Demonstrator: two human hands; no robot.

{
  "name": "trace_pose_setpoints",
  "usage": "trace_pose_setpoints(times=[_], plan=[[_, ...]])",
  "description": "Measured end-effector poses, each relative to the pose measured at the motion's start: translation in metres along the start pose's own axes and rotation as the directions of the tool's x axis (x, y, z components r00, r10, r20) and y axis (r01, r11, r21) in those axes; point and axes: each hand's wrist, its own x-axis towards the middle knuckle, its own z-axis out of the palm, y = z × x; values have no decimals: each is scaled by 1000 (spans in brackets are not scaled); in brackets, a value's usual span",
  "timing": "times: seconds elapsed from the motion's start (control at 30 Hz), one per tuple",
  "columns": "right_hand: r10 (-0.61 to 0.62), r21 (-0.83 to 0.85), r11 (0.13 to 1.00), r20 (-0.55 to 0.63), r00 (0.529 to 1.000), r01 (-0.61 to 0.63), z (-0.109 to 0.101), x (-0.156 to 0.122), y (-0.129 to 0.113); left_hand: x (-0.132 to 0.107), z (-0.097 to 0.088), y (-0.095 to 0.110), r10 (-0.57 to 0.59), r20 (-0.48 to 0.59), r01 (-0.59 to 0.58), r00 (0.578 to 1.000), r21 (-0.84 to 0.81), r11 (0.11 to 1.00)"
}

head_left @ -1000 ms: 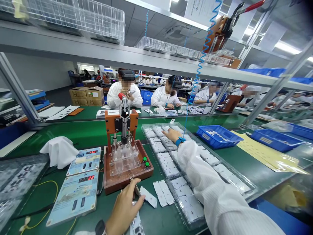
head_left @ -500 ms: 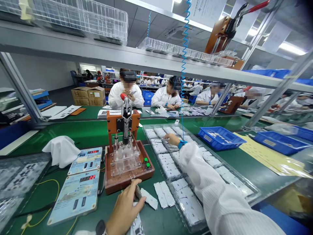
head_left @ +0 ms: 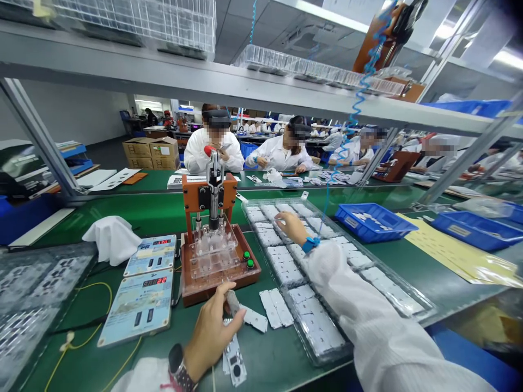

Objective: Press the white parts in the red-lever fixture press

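My left hand (head_left: 212,332) is closed in a pinch around a thin metal tool, just in front of the brown test fixture (head_left: 218,250). White flat parts (head_left: 274,308) lie loose on the green mat beside it. My right hand (head_left: 290,224), in a white sleeve with a blue wrist strap, reaches into the far end of the clear plastic tray (head_left: 327,272) of white parts. Its fingers curl down onto a part there; whether they grip it is hidden.
Two meter boxes with red digits (head_left: 143,299) lie left of the fixture, with a white cloth (head_left: 112,239) behind them. Blue bins (head_left: 373,220) and a yellow sheet (head_left: 457,253) sit to the right. Several people in white coats work across the bench.
My right hand shifted slightly along the far end of the tray. My left hand stayed by the fixture with the tool. The view tilted a little.
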Motion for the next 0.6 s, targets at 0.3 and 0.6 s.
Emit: trace_pose_setpoints(times=[0.3,0.6], plan=[[-485,388,831,153,861,399,4,-154,-107,19,-46,12,39,-225,-63,974,-98,993],[-442,516,816,267,856,261,23,-154,-124,30,-77,3,136,-178,-94,975,226,970]])
